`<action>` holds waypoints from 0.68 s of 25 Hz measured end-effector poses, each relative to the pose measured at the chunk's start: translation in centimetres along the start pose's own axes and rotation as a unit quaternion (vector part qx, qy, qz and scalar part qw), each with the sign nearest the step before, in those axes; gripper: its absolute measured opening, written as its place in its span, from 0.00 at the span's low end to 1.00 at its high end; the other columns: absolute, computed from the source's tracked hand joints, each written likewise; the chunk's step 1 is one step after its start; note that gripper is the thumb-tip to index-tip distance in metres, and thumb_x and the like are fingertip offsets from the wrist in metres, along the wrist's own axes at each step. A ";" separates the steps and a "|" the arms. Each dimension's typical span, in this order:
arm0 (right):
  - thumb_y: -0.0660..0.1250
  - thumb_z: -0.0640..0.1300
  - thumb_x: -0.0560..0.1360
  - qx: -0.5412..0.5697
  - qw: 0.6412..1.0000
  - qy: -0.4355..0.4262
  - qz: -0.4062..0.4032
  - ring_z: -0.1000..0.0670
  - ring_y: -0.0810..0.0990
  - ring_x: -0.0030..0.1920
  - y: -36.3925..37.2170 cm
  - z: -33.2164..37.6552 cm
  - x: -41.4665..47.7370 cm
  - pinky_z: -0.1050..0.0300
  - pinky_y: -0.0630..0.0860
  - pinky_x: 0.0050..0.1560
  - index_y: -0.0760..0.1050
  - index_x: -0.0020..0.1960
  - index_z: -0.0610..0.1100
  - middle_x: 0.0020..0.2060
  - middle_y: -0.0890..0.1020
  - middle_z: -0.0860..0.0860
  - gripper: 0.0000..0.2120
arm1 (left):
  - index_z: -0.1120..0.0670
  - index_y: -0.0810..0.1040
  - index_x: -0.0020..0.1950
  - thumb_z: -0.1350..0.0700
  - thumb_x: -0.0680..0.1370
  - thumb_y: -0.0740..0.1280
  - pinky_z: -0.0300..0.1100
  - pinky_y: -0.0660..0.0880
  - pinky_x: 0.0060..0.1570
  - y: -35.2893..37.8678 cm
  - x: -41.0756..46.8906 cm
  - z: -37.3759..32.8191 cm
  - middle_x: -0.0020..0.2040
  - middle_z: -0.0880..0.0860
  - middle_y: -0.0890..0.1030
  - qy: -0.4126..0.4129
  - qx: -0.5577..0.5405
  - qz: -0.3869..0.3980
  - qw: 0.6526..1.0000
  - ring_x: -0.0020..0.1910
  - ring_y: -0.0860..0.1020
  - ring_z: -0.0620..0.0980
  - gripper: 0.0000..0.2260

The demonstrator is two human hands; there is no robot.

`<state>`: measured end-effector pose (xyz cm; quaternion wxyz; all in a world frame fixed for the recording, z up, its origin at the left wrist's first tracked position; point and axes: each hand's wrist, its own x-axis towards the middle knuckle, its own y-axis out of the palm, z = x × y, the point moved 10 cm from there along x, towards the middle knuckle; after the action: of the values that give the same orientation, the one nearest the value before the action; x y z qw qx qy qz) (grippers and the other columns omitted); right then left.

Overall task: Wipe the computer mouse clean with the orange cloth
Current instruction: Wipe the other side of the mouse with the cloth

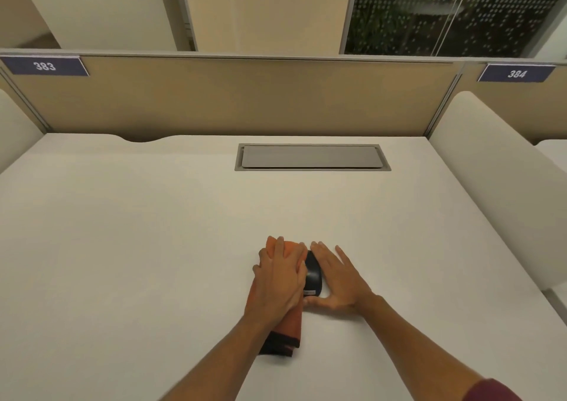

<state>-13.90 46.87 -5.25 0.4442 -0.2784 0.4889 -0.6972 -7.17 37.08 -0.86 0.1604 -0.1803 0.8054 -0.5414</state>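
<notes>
A pale, matte desk (153, 231) fills the frame, closed in at the back by a tan partition (245, 93) carrying number plates, "383" at the upper left and "384" at the upper right; a grey cable hatch (311, 156) sits in the desktop just right of centre.

Low in the frame, slightly right of centre, the left hand (276, 281) lies flat on the orange cloth (290, 324), fingers close together and pressing the fabric against the left flank of the computer mouse (313, 273). The cloth's dark-edged tail trails toward the bottom of the frame under the wrist. Just right of it, the right hand (340, 281) braces the mouse, fingers spread and laid flat along its right side, thumb hooked round the near end. It steadies rather than clamps.

The wipe looks under way on the left side only; the top and right flank are uncovered. To do it well, I'd keep the bracing hand firm so the mouse doesn't skid on the smooth desktop, draw the cloth up over the back, then shift the right fingers so the covered flank gets wiped too.
</notes>
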 end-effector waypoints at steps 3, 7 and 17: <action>0.58 0.79 0.67 -0.007 1.000 0.004 -0.002 0.56 0.43 0.79 0.0 0.0 0.0 0.51 0.36 0.78 0.42 0.80 0.48 0.80 0.50 0.52 0.55 | 0.42 0.69 0.69 0.47 0.84 0.53 0.55 0.71 0.61 -0.1 1.8 0.4 0.72 0.53 0.65 -0.010 0.012 0.016 1.000 0.66 0.66 0.57 0.15; 0.59 0.78 0.68 -0.006 1.000 0.005 -0.008 0.58 0.42 0.78 -0.1 -0.1 0.0 0.50 0.38 0.78 0.43 0.80 0.48 0.80 0.50 0.53 0.54 | 0.43 0.73 0.66 0.49 0.84 0.55 0.54 0.71 0.60 -0.9 3.5 0.8 0.69 0.51 0.69 0.024 -0.040 0.018 0.999 0.65 0.67 0.56 0.13; 0.59 0.79 0.67 -0.002 1.000 0.012 -0.014 0.58 0.42 0.78 -0.1 -0.2 0.0 0.50 0.39 0.78 0.43 0.80 0.50 0.80 0.51 0.54 0.54 | 0.43 0.74 0.66 0.49 0.84 0.55 0.55 0.69 0.61 0.0 5.2 -0.2 0.68 0.51 0.71 0.102 0.058 0.074 0.990 0.64 0.68 0.57 0.14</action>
<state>-14.08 46.93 -5.22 0.4283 -0.2775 0.4917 -0.7055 -11.80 34.82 -1.09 0.1275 -0.0542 0.7958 -0.5894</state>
